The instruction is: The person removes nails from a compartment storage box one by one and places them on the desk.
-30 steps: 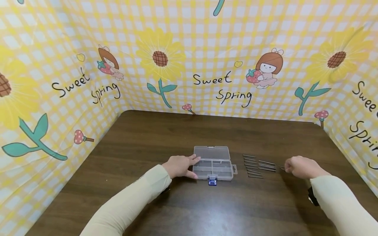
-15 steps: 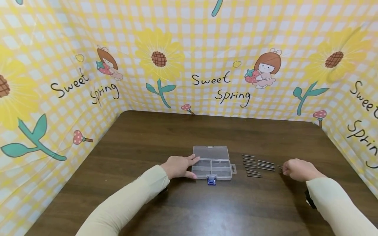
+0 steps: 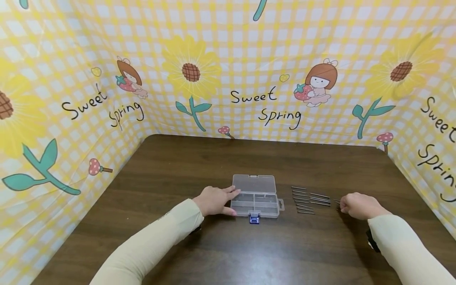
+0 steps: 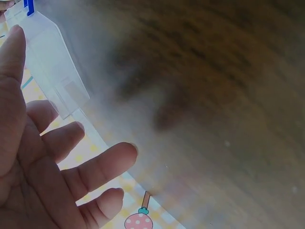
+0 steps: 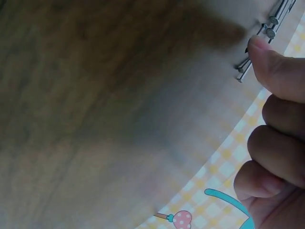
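Observation:
In the head view, my left hand (image 3: 215, 200) rests at the left side of a clear plastic compartment box (image 3: 255, 205), its fingers fairly straight and touching the box edge. The box lies with its lid (image 3: 254, 183) folded back and a blue latch (image 3: 254, 219) at the front. Right of it, several steel nails (image 3: 319, 199) lie in rows on the table. My right hand (image 3: 360, 205) is just beyond their right end, fingers curled, with thin nails poking out at the fingertips. In the right wrist view, nails (image 5: 243, 71) show beside the thumb tip; exactly how many it pinches is hidden.
The dark wood table (image 3: 199, 162) bears the box and nails. A yellow checked cloth (image 3: 249, 59) with flowers and lettering rises at its back and both sides. The box's hang tab (image 3: 281, 204) sticks out to the right, towards the nails.
My right hand stays close to the same spot, its fingers shifting slightly at the nails. The left hand keeps its place on the box. The head view has drifted a little.

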Demonstrator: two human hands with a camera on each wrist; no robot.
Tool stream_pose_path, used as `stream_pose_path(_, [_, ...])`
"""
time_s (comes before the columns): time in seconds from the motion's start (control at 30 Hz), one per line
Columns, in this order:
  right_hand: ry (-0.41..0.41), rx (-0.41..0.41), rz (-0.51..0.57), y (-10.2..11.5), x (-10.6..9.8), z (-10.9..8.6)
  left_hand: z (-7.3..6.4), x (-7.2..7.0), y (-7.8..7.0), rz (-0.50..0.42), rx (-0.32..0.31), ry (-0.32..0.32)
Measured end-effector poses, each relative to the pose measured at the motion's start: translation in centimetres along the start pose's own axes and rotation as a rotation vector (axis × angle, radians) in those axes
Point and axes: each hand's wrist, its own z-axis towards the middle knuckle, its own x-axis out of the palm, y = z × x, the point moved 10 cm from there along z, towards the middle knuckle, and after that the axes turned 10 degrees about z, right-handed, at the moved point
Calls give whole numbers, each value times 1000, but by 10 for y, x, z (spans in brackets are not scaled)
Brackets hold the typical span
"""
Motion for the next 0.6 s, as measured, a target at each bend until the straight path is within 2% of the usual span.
stream_pose_path(0.3, [-24, 10, -5, -2, -2, -2, 1, 1, -2, 5, 8, 8])
stream_pose_path(0.6, [-15, 32, -6, -3, -7, 0, 0, 1, 0, -15, -6, 34])
